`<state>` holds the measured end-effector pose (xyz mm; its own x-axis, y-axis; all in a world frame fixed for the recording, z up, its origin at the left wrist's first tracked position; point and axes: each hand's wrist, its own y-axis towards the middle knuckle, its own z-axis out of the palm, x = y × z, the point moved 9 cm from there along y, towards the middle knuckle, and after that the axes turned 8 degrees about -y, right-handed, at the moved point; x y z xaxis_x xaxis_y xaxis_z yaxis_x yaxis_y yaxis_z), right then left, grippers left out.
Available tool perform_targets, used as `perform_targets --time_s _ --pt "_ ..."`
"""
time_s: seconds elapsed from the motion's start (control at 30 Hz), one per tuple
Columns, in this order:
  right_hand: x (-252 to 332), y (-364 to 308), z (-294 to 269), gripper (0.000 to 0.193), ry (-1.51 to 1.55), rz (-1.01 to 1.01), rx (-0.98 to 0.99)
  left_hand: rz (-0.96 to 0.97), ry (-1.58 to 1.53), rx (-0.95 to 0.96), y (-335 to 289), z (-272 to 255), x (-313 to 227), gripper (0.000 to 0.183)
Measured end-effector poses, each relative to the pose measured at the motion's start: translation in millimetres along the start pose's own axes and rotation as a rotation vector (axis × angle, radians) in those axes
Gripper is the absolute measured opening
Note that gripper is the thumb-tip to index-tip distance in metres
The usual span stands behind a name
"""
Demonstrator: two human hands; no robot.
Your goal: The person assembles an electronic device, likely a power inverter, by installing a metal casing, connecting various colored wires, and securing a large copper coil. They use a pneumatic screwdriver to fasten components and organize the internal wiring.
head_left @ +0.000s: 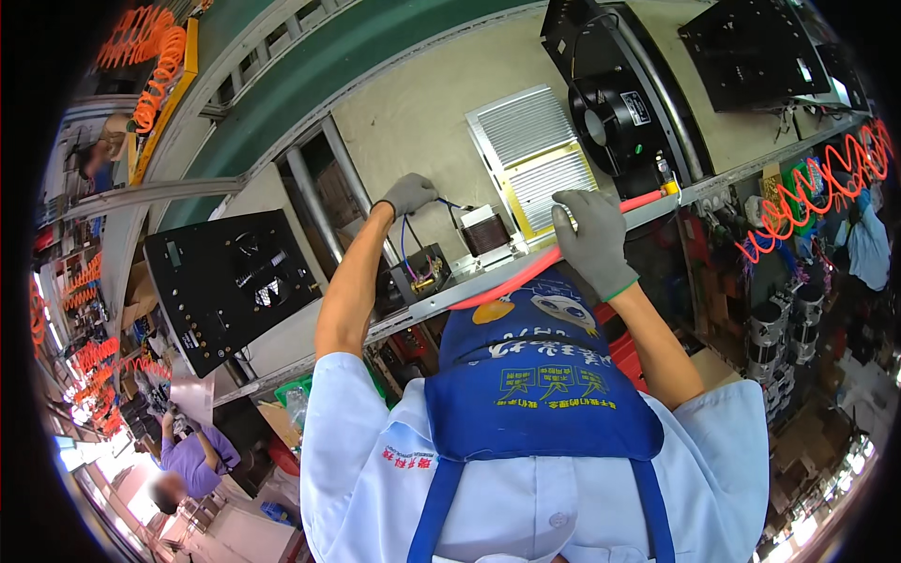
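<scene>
Closest to the lens, a blue apron over a pale blue shirt fills the lower middle of the head view, with both bare forearms reaching up from it to the surface.

Gloved in grey, the left hand sits at the far side of a small transformer assembly, its fingers curled together over the top of blue and black wires that run down to that part; whether it actually pinches a wire I cannot tell. A second brown-wound transformer stands just right of the wires, near the surface's front rail.

Also in a grey glove, the right hand lies with fingers spread flat, pressing on the lower edge of a ribbed white vent panel and touching a red hose that runs along the metal rail.

Beyond the panel sits a black fan unit. A black control panel with a fan opening lies to the left, well apart from both hands. Orange coiled hoses hang at the right edge. Another person in a purple shirt is at lower left.
</scene>
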<state>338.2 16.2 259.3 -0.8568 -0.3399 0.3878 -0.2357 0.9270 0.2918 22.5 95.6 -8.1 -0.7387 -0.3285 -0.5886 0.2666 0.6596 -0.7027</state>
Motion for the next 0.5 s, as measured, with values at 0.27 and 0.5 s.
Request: perform_targets --time_s 0.27,0.5 --pt "11 -1 -7 0.010 0.008 -0.018 -0.144 -0.157 -0.097 -0.298 5 -6 52 0.034" --pt "7 -12 -16 0.017 -0.007 0.057 -0.249 0.076 -0.688 -0.100 19 6 5 0.028"
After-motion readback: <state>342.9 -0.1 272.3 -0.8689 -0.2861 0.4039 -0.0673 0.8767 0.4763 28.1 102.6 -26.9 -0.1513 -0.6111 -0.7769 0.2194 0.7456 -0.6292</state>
